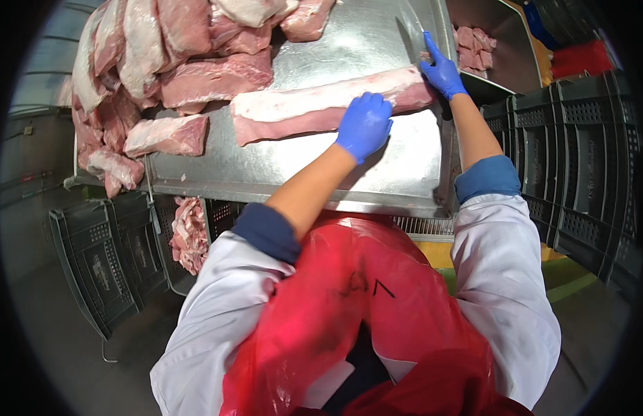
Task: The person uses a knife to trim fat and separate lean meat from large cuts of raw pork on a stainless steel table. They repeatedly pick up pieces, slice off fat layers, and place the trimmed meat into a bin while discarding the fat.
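A long pork loin (pixel 294 111) with a pale fat layer lies across the metal work table (pixel 266 170). My left hand (pixel 366 126), in a blue glove, rests on its near side with the fingers curled over the meat. At the loin's right end, my blue-gloved right hand (pixel 443 73) is closed round a knife. The knife's blade (pixel 412 17) points up and away toward the table's far side, and its handle is mostly hidden in the hand. To the left, more large pork pieces (pixel 176 41) are heaped on the table, with a shorter cut (pixel 168 135) in front of them.
A metal bin (pixel 515 48) with small meat chunks (pixel 474 48) stands beyond the table's right edge. Stacked dark plastic crates (pixel 571 152) fill the right side. Below the table at left, a dark crate (pixel 103 263) stands near a container of meat trimmings (pixel 190 236).
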{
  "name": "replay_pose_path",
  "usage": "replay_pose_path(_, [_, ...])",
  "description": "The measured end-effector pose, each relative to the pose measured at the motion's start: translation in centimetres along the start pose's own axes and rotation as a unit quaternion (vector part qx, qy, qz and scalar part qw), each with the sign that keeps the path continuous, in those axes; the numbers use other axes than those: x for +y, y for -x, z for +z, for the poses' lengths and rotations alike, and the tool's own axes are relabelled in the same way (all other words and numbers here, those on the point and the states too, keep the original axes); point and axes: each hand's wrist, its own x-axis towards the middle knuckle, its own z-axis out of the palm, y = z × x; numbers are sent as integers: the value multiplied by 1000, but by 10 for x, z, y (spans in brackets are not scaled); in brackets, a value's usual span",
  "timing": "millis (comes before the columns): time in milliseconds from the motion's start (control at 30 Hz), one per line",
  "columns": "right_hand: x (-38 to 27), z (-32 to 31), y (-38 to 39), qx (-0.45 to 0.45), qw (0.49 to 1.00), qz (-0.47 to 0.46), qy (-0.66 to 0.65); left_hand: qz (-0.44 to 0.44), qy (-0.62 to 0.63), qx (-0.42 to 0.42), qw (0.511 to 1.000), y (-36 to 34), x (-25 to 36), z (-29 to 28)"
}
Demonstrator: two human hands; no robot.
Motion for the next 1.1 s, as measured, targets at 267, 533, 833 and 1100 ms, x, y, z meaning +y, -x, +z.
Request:
replay_pose_path(267, [-14, 9, 36, 17, 997, 29, -64, -71, -70, -36, 994, -18, -20, 51])
replay_pose_path(533, [-42, -7, 57, 11, 990, 87, -108, -88, -42, -30, 995, -28, -25, 54])
replay_pose_path(833, [-61, 35, 148, -87, 995, 7, -52, -116, 92, 51, 988, -9, -31, 51])
replay_pose_path(1100, [9, 62, 219, -114, 975, -17, -192, -133, 127, -4, 983, -23, -20, 67])
